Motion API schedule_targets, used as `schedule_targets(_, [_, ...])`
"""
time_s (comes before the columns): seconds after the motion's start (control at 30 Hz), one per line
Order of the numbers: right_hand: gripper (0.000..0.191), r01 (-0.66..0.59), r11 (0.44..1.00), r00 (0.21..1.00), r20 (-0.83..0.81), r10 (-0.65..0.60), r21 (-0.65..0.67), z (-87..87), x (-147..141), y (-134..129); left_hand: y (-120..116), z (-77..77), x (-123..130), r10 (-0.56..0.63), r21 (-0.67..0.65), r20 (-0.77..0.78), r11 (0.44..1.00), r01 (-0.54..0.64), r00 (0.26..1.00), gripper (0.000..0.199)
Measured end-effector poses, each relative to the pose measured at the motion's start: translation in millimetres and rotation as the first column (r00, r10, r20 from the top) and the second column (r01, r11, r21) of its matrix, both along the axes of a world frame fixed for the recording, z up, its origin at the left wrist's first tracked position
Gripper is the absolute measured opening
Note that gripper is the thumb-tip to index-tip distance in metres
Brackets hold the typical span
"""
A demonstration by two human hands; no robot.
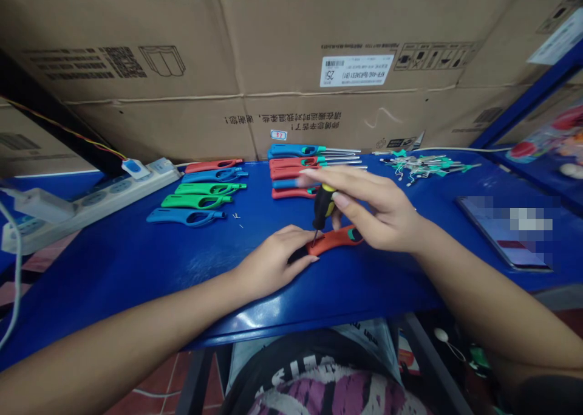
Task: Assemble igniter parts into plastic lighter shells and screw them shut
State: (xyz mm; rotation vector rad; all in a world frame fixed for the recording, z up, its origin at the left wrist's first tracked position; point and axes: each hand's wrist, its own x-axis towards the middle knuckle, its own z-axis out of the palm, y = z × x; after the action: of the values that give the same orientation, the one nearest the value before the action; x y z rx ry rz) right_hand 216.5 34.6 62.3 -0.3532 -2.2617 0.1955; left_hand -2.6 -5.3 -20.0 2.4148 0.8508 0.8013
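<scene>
Orange lighter (337,240): bracing its end on the blue surface (237,248) between slightly parted left fingers (301,239), probably against turning; gripping the near-upright screwdriver (323,209) with curled right fingers (359,183), seemingly for straight pressure.

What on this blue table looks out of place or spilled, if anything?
A few tiny pale bits lie loose beside the nearest blue casing, perhaps dropped. Towards the right, wired parts lie in a tangled heap, unlike the neatly lined-up casings at the left. Nothing looks clearly damaged.
</scene>
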Motion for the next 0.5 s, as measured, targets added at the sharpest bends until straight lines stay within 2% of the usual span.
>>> schedule_targets(0.07, [0.031,0.003,1.0,1.0,-0.03,-0.004,-0.023,0.2,-0.3,-0.6,-0.1,-0.2,0.1,0.006,0.004,-0.003,1.0,-0.006,1.0,0.034])
schedule_targets(0.13, [0.024,0.058,0.997,0.997,-0.062,-0.054,0.059,-0.7,0.2,-0.4,-0.3,-0.2,0.3,0.013,0.01,-0.003,1.0,-0.013,1.0,0.032])
schedule_targets(0.2, [0.026,0.086,0.99,0.996,-0.049,-0.081,0.114,-2.6,1.0,0.5,-0.4,0.0,0.5,0.014,0.011,0.001,1.0,-0.014,1.0,0.031])
schedule_targets(0.3, [0.036,0.003,1.0,1.0,-0.004,-0.003,-0.027,-5.4,0.8,1.9,-0.5,0.7,0.8,0.004,-0.006,-0.003,1.0,-0.004,1.0,0.033])
schedule_targets(0.37, [0.034,-0.023,0.994,0.999,-0.039,0.018,-0.108,-6.4,-0.5,2.3,-0.6,0.7,0.8,0.006,-0.002,-0.005,1.0,-0.006,1.0,0.033])
schedule_targets(0.4, [0.03,-0.008,0.995,0.998,-0.063,0.002,-0.096,-6.6,-1.2,2.4,-0.7,0.5,0.8,0.009,0.004,-0.006,1.0,-0.009,1.0,0.033])
schedule_targets(0.5, [0.029,0.095,0.994,0.992,-0.088,-0.09,0.052,-6.3,-1.9,2.3,-1.0,0.0,0.6,0.012,0.017,-0.003,1.0,-0.012,1.0,0.032])
